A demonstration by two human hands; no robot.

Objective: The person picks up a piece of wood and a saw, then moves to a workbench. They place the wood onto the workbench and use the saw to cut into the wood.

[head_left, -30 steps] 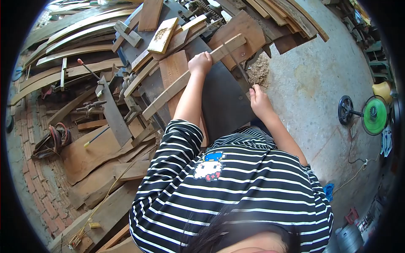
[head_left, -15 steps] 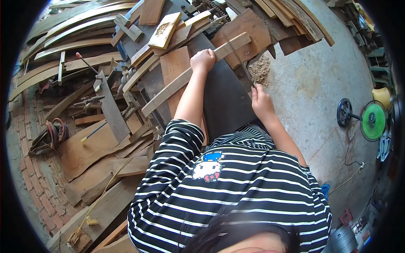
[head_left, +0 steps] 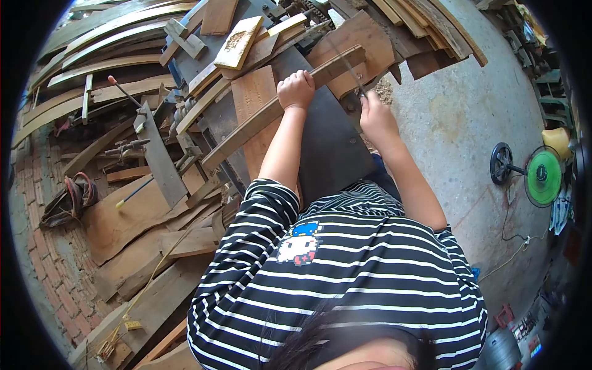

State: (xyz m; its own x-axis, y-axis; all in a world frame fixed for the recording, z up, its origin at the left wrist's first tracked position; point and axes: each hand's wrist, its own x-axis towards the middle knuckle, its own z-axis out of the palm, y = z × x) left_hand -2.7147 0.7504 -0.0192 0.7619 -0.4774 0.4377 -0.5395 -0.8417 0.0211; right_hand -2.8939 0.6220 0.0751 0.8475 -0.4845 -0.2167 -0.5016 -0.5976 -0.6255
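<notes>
My left hand (head_left: 296, 90) is closed around a long, narrow wooden strip (head_left: 250, 126) that lies slantwise over the work surface. In my right hand (head_left: 378, 122) is a slim, dark metal file (head_left: 348, 66), its blade crossing the far end of the strip. My right fingers are wrapped around the near end of the file and hide its handle. Under the strip are a reddish board (head_left: 254, 92) and a dark flat panel (head_left: 330, 145) directly before my body.
Curved planks (head_left: 114, 40) are stacked at the far left, and more boards (head_left: 431, 31) at the top right. A sawdust-covered block (head_left: 239, 43) lies beyond my left hand. A green fan (head_left: 543, 176) stands on the concrete floor at right; loose timber (head_left: 126, 213) lies at left.
My right hand has moved up and away from my body, pushing the file farther across the strip. The strip looks tipped, with a darker face showing. My left hand keeps nearly the same place.
</notes>
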